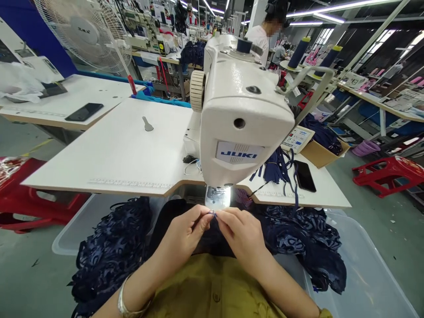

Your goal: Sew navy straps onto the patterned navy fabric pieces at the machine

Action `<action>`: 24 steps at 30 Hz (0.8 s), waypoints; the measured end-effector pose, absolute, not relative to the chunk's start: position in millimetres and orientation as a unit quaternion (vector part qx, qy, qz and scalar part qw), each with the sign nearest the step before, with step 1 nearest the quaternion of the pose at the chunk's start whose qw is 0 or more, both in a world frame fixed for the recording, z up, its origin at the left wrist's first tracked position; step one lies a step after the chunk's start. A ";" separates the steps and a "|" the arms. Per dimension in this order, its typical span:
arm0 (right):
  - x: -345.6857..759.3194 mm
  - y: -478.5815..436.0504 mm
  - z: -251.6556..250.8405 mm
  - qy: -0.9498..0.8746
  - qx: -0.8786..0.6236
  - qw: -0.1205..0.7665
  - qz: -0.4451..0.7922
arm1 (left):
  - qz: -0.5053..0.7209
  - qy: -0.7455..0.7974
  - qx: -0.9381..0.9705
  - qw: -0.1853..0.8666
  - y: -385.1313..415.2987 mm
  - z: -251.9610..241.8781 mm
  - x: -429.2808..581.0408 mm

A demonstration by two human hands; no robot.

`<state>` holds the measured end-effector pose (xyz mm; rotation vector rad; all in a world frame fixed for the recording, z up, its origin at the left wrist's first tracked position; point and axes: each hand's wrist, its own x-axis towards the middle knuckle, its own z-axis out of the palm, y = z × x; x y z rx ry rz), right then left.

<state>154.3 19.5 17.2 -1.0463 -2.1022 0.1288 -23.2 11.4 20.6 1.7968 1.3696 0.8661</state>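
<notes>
My left hand (183,232) and my right hand (243,234) meet in front of the white JUKI sewing machine (245,106). Thumb and forefinger of each are pinched together on a tiny blue piece (213,213), mostly covered by the fingertips; its kind cannot be made out. The lit needle area (217,196) is just beyond my fingers. Dark navy patterned garments (112,247) are heaped to the left of my lap, and more navy patterned fabric (294,238) lies to the right.
On the white sewing table (126,150) lie a small grey metal piece (147,124), navy straps (274,167) and a black phone (304,176). Clear plastic bins (361,265) flank me. Red stools (391,174) and a fan (82,33) stand around. A person (260,37) is behind the machine.
</notes>
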 end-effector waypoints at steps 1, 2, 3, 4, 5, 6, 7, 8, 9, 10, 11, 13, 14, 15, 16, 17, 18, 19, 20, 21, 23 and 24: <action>152.8 19.4 17.1 -0.829 -0.414 0.375 0.018 | 0.327 0.525 0.722 0.310 10.9 19.6 -23.2; 151.6 19.2 16.8 -0.832 -0.417 0.366 -0.009 | 0.320 0.516 0.752 0.258 10.3 17.9 -23.8; 150.6 18.6 16.3 -0.834 -0.418 0.359 -0.029 | 0.314 0.499 0.784 0.195 9.7 16.2 -24.4; 149.7 17.8 15.4 -0.836 -0.418 0.353 -0.042 | 0.307 0.476 0.815 0.124 8.8 14.6 -24.8; 148.7 16.8 14.0 -0.837 -0.419 0.349 -0.049 | 0.298 0.452 0.839 0.050 7.9 13.6 -24.7; 147.8 15.6 12.3 -0.835 -0.421 0.350 -0.053 | 0.287 0.427 0.857 -0.019 6.9 13.3 -24.1; 146.8 14.5 10.2 -0.831 -0.425 0.355 -0.052 | 0.273 0.410 0.867 -0.076 5.9 13.7 -22.9; 146.0 13.5 7.8 -0.826 -0.429 0.363 -0.046 | 0.256 0.400 0.872 -0.116 5.1 14.5 -21.4; 145.5 12.7 5.4 -0.820 -0.434 0.372 -0.032 | 0.241 0.396 0.875 -0.138 4.4 15.5 -19.8; 145.5 12.1 3.3 -0.816 -0.436 0.379 -0.010 | 0.230 0.397 0.877 -0.145 3.8 16.3 -18.3; 146.1 11.7 1.7 -0.817 -0.434 0.379 0.019 | 0.223 0.402 0.877 -0.142 3.2 16.7 -17.1; 149.4 11.3 0.9 -0.829 -0.415 0.366 0.083 | 0.224 0.419 0.870 -0.130 1.8 15.9 -16.1; 152.2 11.2 1.8 -0.836 -0.403 0.355 0.116 | 0.228 0.427 0.866 -0.128 1.0 15.0 -16.2; 155.4 11.3 3.5 -0.837 -0.397 0.345 0.148 | 0.232 0.430 0.863 -0.129 0.2 14.0 -16.4; 158.9 11.4 5.7 -0.833 -0.399 0.338 0.180 | 0.234 0.428 0.863 -0.130 -0.6 13.0 -16.7; 162.4 11.7 8.3 -0.826 -0.404 0.333 0.211 | 0.234 0.424 0.865 -0.128 -1.2 12.3 -16.8; 165.6 12.0 11.1 -0.818 -0.409 0.326 0.240 | 0.233 0.420 0.868 -0.123 -1.6 11.9 -16.8; 168.2 12.5 13.7 -0.811 -0.413 0.319 0.265 | 0.233 0.418 0.871 -0.115 -1.7 11.8 -16.7; 170.1 13.1 16.1 -0.806 -0.414 0.313 0.285 | 0.236 0.418 0.871 -0.104 -1.5 11.9 -16.5; 171.2 13.7 17.9 -0.803 -0.411 0.311 0.299 | 0.241 0.420 0.870 -0.094 -1.0 12.0 -16.2; 171.1 15.2 19.5 -0.796 -0.409 0.322 0.309 | 0.252 0.426 0.866 -0.076 0.8 11.7 -15.5; 170.1 16.1 19.4 -0.789 -0.415 0.334 0.305 | 0.258 0.429 0.863 -0.068 1.8 11.2 -14.9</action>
